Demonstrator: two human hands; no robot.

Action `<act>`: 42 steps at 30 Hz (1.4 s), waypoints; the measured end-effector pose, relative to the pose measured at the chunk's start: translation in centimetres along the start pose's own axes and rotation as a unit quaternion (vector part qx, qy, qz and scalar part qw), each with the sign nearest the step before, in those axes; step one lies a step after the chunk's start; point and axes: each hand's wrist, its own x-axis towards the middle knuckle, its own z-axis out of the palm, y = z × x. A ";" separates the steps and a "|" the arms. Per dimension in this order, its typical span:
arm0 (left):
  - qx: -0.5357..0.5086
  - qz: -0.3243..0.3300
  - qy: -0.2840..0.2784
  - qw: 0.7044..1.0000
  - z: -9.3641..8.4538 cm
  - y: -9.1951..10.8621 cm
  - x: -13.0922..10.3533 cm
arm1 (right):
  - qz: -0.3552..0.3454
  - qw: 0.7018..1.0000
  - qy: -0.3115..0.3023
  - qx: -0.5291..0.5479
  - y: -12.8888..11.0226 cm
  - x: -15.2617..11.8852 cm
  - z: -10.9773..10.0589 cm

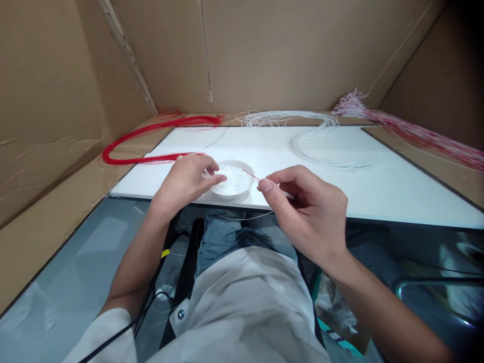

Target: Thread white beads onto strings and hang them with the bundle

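A white round bowl (252, 177) of small white pieces, too fine to name, stands near the table's front edge. Over its left rim is my left hand (189, 176), with thumb and fingers apart and nothing visible between them. To the right of the bowl, my right hand (310, 212) is closed, thumb against forefinger, on a thin red strand (250, 174). The strand's tip points left over the bowl. A thin white strand (245, 219) hangs in a curve below the table edge and runs up to my right hand.
A bundle of red strands (113, 150) curves across the left side, its lower end near my left hand. White strands (293, 118) lie looped at the back. Mixed red and white strands (427, 136) lie at right. Cardboard walls (287, 55) enclose the white tabletop (381, 186).
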 end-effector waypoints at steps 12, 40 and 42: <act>0.126 0.053 -0.156 0.978 1.2 1.7 3.8 | -0.011 1.000 -0.006 -0.002 -0.2 -0.1 0.2; -0.234 0.292 0.168 0.912 4.3 -0.3 2.0 | 0.150 0.981 -0.029 0.118 2.1 1.0 1.4; -0.238 0.298 0.175 0.908 4.4 0.1 1.8 | 0.150 0.980 -0.025 0.128 1.9 1.1 1.4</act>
